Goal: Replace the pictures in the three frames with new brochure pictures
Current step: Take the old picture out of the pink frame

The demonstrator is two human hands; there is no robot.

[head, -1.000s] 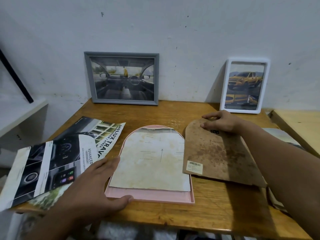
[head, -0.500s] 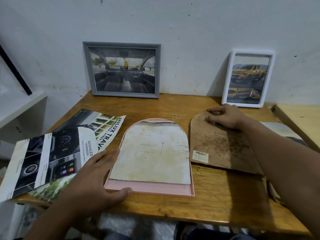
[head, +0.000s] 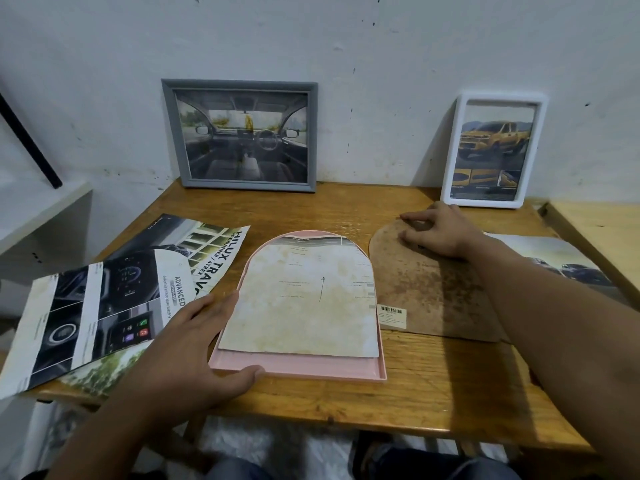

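Pink arch frame (head: 298, 367) flat on table (head: 433, 386) middle, stained paper (head: 304, 296) inside. Left hand (head: 187, 351) flat, fingers straight, against its left edge. Right hand (head: 440, 230) fingers bent on brown board (head: 426, 296) beside it, maybe just pressing. Brochure (head: 104, 299) at left.

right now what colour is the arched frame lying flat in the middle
Pale pink arched frame, with a stained cream sheet in it; head view.

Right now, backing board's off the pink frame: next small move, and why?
Probably lift the right hand off the backing board, which lies flat on the table beside the pink frame, and pick the stained sheet out of the frame. The sheet lies bare in it, and the left hand rests on the frame's left edge, likely steadying it.
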